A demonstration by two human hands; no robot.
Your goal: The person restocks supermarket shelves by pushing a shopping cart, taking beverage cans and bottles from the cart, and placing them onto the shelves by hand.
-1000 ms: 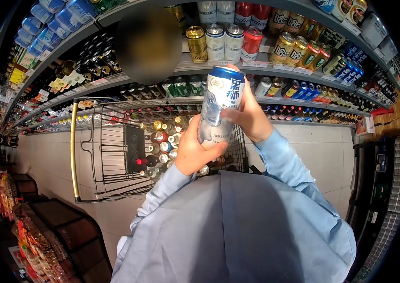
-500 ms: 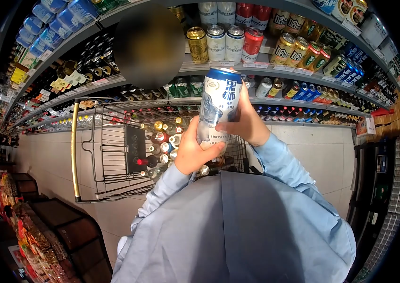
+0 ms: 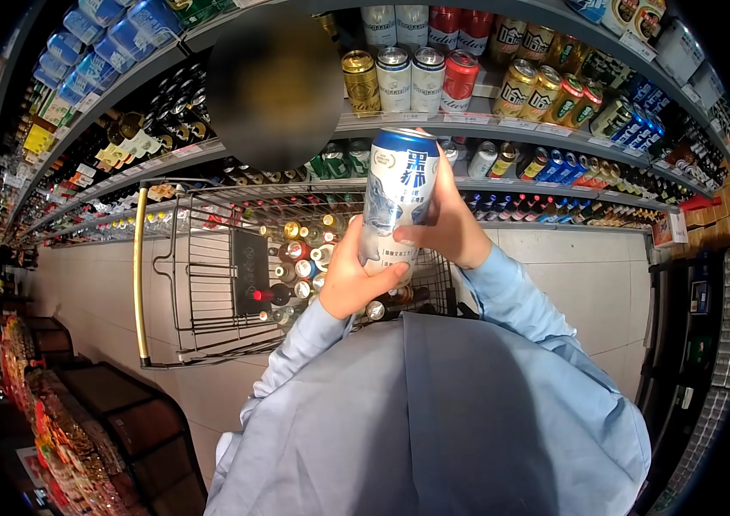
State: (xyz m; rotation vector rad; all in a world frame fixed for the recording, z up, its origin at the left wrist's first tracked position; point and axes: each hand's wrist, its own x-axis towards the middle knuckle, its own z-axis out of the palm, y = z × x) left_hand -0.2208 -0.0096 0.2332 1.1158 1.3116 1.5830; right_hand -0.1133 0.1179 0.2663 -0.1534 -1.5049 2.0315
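A tall white-and-blue beer can (image 3: 397, 193) with dark blue lettering is held nearly upright in front of my chest, its blue top leaning slightly away. My left hand (image 3: 354, 273) wraps round its lower left side, thumb across the base. On the right side my right hand (image 3: 453, 219) grips it, with the thumb lying over the front. Below and behind the can stands a wire shopping cart (image 3: 201, 292) that holds several bottles and cans, among them a bottle with a red cap (image 3: 263, 296).
Ahead, a shelf (image 3: 468, 120) carries rows of beer cans, with gold cans (image 3: 520, 89) and a red can (image 3: 460, 79). The cart's yellow handle (image 3: 139, 275) points left. A dark rack (image 3: 692, 344) stands at right, and a wooden display (image 3: 124, 421) at lower left.
The can has tilted a little and its top sits slightly lower. Both hands keep the same hold. Otherwise the view has barely shifted.
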